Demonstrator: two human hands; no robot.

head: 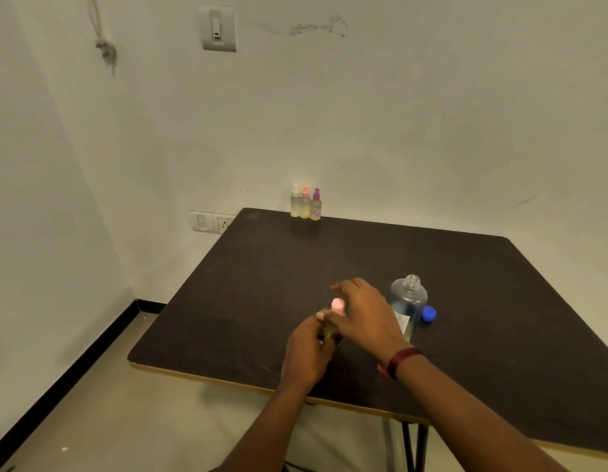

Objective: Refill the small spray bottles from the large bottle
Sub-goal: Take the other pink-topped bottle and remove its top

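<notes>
Dark table [466, 284] w/ big bottle [410, 298] standing uncapped, centre-right. L hand [307, 352] gripped a spray bottle [337, 306] upright just left of it; R hand [367, 315] thumb touched its pink top, fingers loosely curved behind, grip unclear. Three more sprays [305, 204] at far edge. Blue cap [429, 314] beside big bottle
</notes>
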